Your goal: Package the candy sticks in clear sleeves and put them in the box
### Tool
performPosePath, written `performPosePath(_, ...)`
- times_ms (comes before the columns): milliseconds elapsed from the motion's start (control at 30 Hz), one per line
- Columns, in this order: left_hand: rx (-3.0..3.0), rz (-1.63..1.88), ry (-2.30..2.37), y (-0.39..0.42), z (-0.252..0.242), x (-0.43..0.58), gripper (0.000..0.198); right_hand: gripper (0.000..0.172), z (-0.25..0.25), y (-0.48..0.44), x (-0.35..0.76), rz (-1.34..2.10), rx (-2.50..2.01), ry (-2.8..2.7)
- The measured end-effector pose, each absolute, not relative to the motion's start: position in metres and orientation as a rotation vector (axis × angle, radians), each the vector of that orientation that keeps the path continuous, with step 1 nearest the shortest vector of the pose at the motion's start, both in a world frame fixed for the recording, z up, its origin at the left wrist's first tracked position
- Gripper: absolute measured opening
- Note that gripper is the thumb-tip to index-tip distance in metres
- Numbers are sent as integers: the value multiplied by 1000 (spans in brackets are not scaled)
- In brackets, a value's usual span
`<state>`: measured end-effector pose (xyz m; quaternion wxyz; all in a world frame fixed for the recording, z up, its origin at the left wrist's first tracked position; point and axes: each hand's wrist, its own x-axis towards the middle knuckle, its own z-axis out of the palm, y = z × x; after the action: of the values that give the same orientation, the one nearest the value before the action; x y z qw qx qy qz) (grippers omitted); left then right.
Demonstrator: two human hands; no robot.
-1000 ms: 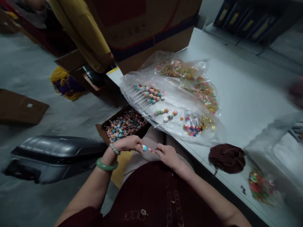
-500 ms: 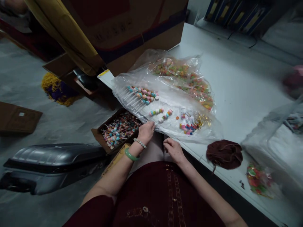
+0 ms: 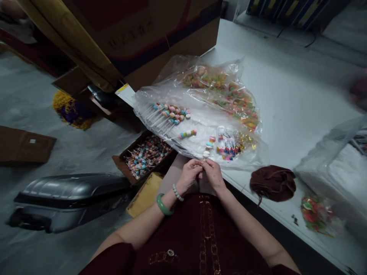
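My left hand [image 3: 189, 175] and my right hand [image 3: 213, 175] meet in front of my waist, fingertips pinched together at the lower end of a candy skewer [image 3: 209, 145]. Its pink, blue and white candies point away from me, with the stick mostly hidden by my fingers. Ahead and to the left, another candy skewer [image 3: 187, 134] lies on the clear plastic sheet [image 3: 197, 147]. Several more candy skewers [image 3: 172, 113] lie side by side beyond it. Small printed wrappers [image 3: 226, 145] and gold twist ties [image 3: 247, 142] are right of the held skewer.
A cardboard box [image 3: 134, 173] full of candy skewers stands below the table edge at left, near a grey suitcase [image 3: 77, 191]. Bagged gummy candies [image 3: 229, 86] lie behind. A brown cloth pouch [image 3: 272, 183] sits at right, and a large carton [image 3: 172, 38] stands at the back.
My left hand has moved right, bringing the candy skewer from a slant to nearly upright in view. My right hand has risen to meet it and now pinches at its lower end.
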<state>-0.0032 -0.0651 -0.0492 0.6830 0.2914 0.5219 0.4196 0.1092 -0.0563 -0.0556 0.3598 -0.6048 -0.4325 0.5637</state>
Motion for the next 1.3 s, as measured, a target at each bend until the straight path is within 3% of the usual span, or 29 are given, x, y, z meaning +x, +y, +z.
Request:
performPosePath(167, 862, 619, 1113, -50, -39, -17, 24, 31, -51, -77, 134, 1391, -1612, -1181)
performPosePath(333, 791, 1021, 1216, -11, -30, -21, 30, 37, -41, -100, 157, 1399, -1706, -1416)
performPosePath(533, 510, 914, 1041, -5, -31, 12, 39, 36, -45, -115, 164, 1462, -1694, -1448)
performPosePath(700, 377, 984, 1045, -8, -34, 31, 31, 32, -53, -109, 162, 1267, -1704, -1350)
performPosePath(900, 459, 923, 1103, -8, -23, 50, 26, 33, -59, -107, 159, 1322, -1591, -1247)
performPosePath(1000, 528, 855, 1120, -6, -15, 44, 34, 33, -55, -108, 168, 1372, -1553, -1201)
performPosePath(1133, 916, 905, 1387, 6, -16, 8, 53, 27, -46, -106, 193, 1295, -1524, -1198)
performPosePath(1200, 1344, 859, 1756, 16, -24, -16, 40, 24, -44, -103, 208, 1220, -1524, -1149)
performPosePath(1300, 1844, 412, 2047, 38, -41, -45, 23, 23, -47, -97, 228, 1162, -1508, -1047)
